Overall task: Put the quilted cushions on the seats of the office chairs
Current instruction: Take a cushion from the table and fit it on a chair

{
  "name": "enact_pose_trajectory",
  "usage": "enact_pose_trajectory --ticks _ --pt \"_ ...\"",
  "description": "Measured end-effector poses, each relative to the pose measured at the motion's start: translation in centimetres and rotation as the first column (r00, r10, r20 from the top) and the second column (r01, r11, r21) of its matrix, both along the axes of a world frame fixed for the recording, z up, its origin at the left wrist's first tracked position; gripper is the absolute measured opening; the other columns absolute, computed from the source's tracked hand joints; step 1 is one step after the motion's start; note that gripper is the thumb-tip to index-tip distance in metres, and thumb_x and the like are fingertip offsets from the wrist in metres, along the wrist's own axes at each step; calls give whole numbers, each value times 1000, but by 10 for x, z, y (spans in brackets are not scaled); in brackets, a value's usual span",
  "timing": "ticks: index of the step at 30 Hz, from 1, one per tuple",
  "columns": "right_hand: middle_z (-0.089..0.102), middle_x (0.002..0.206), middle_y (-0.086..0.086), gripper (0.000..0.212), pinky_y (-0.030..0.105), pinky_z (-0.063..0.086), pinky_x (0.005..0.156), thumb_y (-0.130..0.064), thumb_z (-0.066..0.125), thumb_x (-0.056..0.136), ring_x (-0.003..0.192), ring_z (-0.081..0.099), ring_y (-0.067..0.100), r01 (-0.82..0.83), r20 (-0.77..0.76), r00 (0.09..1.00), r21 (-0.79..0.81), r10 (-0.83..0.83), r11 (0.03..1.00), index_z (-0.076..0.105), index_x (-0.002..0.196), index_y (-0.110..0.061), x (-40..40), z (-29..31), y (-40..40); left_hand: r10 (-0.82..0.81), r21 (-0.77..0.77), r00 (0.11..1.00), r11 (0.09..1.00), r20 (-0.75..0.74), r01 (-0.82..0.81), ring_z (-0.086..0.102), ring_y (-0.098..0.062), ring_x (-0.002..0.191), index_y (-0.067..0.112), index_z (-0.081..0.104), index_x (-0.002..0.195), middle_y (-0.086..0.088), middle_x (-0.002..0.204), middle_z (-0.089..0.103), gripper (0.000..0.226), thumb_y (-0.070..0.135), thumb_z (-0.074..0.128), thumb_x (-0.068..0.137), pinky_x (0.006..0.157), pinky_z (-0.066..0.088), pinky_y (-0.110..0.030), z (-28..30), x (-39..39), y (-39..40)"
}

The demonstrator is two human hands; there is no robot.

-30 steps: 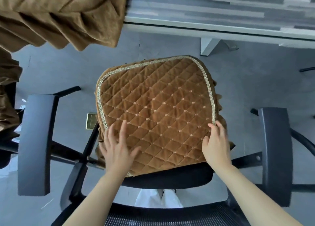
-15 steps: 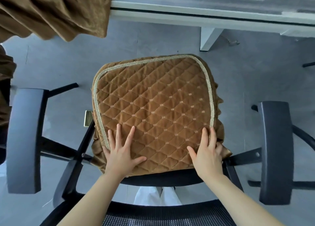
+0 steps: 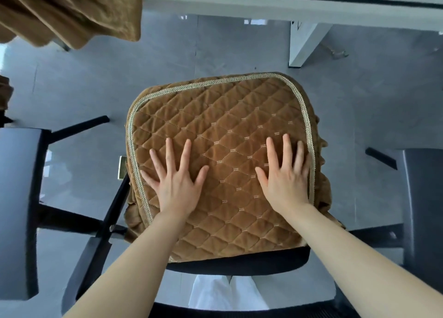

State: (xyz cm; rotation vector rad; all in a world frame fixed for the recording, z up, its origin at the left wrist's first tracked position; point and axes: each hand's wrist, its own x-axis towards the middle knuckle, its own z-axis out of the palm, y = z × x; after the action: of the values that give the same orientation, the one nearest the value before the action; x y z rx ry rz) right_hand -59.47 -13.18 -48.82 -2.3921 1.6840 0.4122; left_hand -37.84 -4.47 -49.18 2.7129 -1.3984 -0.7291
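Observation:
A brown quilted cushion (image 3: 225, 116) with pale braid trim lies flat on the seat of a black office chair (image 3: 239, 265), covering nearly all of it. My left hand (image 3: 175, 181) rests palm down on the cushion's left part, fingers spread. My right hand (image 3: 285, 178) presses flat on its right part, fingers also spread, close to the braid edge. Neither hand grips anything. A strip of black seat shows along the cushion's near edge.
The chair's armrests stand at the left (image 3: 16, 210) and right (image 3: 424, 212). More brown quilted fabric (image 3: 72, 11) hangs at the top left. A white desk (image 3: 287, 1) with its leg (image 3: 306, 42) lies beyond the chair, on grey floor.
Both hands have slid forward from the cushion's near corners onto its middle and now lie flat with fingers spread. The view has moved closer over the chair.

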Motion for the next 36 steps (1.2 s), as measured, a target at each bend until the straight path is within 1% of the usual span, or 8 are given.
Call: enact_pose_trajectory --ticks 5,10,17,21,25,29,32,36 --pt "15 159 17 69 61 12 113 -54 31 94 143 15 45 -3 -7 1000 -83 3 997 17 153 -22 -4 -17 5 13 -51 1000 999 24 -11 -23 -33 147 47 -1 153 6 164 -16 72 72 25 90 110 -6 -73 -21 0 0" --pt "21 157 18 69 61 14 112 -54 34 92 141 20 45 1 -15 1000 -106 -3 994 23 152 -21 -1 -21 3 -4 -16 999 1000 50 5 -23 -35 147 46 -4 153 3 164 -14 74 73 20 89 109 -8 -72 -27 2 -2" --pt "35 145 20 62 63 32 102 -51 46 90 128 34 46 2 -26 1000 -69 -4 998 38 143 -19 4 6 -12 -82 43 990 996 116 77 10 -48 145 32 24 151 -15 154 26 75 70 27 86 109 11 -73 -9 21 -18" --pt "33 146 21 63 64 30 104 -51 42 93 130 32 46 -26 -24 999 -79 24 997 34 146 -17 16 16 -42 21 39 999 999 38 -23 -12 -39 149 34 7 154 -12 163 -1 74 64 30 91 113 2 -69 -5 52 -36" --pt "11 158 19 71 71 19 104 -59 29 92 141 14 49 -22 -17 1000 43 23 999 15 152 -25 41 6 -73 120 63 990 991 -71 -116 -11 -35 150 38 3 154 -7 164 -9 71 62 33 94 112 7 -70 -3 73 -61" --pt "2 160 15 71 70 10 108 -63 18 92 144 4 46 0 -71 997 93 7 996 1 153 -29 49 1 -77 90 143 993 987 -78 -79 -5 -33 150 40 0 154 -5 165 -7 71 65 30 94 114 13 -65 2 79 -65" --pt "0 161 15 72 66 12 110 -62 21 93 144 5 46 -4 -102 995 148 19 989 -1 152 -29 52 17 -82 24 249 997 968 -79 -3 -8 -33 150 41 -10 153 -5 164 -13 72 65 26 95 115 13 -63 11 85 -67" --pt "8 160 15 67 51 24 116 -46 33 98 144 15 40 19 -130 991 284 19 959 4 152 -22 55 58 -86 -53 421 985 899 -165 119 -14 -33 150 40 -20 150 -8 162 -22 83 44 44 98 119 15 -56 35 93 -62"
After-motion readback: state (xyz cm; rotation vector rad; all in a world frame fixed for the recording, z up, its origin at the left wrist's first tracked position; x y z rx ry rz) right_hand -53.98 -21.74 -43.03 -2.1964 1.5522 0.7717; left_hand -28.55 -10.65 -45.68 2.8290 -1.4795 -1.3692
